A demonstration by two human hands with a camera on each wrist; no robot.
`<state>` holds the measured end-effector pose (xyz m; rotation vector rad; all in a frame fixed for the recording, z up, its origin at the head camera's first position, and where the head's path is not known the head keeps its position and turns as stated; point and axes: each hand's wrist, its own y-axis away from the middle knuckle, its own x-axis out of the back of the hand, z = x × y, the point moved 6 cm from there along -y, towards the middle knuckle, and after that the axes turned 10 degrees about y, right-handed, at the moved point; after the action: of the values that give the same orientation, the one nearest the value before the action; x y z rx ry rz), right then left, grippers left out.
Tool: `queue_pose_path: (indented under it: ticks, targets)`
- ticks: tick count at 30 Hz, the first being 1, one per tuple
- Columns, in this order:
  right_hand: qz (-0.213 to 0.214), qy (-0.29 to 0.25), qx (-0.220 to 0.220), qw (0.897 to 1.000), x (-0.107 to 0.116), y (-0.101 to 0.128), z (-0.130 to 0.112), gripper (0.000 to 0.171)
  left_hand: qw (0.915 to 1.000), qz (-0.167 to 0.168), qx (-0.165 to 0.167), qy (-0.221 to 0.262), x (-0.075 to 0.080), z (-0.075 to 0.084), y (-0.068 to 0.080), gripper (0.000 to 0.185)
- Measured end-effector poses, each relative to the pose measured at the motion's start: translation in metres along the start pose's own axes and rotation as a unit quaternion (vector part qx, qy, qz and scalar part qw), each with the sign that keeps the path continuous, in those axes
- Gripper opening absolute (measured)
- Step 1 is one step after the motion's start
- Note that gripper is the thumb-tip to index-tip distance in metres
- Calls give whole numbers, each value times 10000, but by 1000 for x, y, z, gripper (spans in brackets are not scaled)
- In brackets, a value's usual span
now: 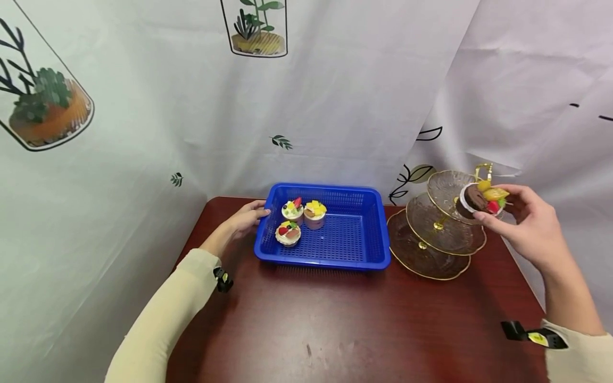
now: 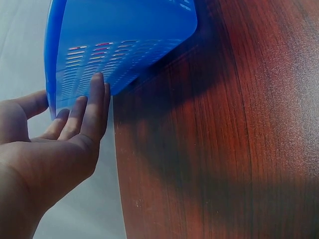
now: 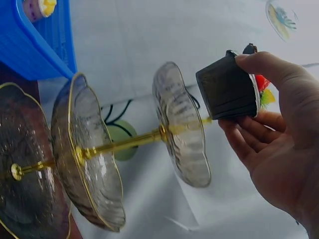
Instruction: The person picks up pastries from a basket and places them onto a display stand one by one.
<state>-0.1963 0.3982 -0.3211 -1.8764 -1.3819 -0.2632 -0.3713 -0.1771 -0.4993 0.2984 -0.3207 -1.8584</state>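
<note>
My right hand point(image 1: 538, 226) holds a chocolate cupcake point(image 1: 471, 199) between thumb and fingers, level with the top plate of a three-tier stand point(image 1: 433, 226). Yellow fruit, a red berry and a green bit top the cupcake. In the right wrist view its dark cup point(image 3: 229, 89) is tipped sideways, close by the stand's top plate point(image 3: 182, 129). On the other side, my left hand point(image 1: 246, 217) grips the left end of a blue basket point(image 1: 323, 263). The left wrist view has the thumb at the rim and the fingers point(image 2: 92, 112) along the outer slotted wall.
Three fruit-topped cupcakes stand in the basket's left half: one with a strawberry point(image 1: 293, 211), one with yellow cubes point(image 1: 315, 214), one in front point(image 1: 288, 234). The reddish-brown table point(image 1: 335, 324) backs onto a printed white curtain point(image 1: 335, 117). The stand is right beside the basket.
</note>
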Motion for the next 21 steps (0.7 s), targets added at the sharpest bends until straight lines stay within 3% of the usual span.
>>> queue_pose_path:
  ticks: [7,21]
  targets:
    - [83,-446,-206,9988,13,0,17,62,10000,-50,-24,31,0,0,0,54]
    - [27,-160,-769,9969,17,0,45,55,10000,-60,-33,54,1,-3,-3,55]
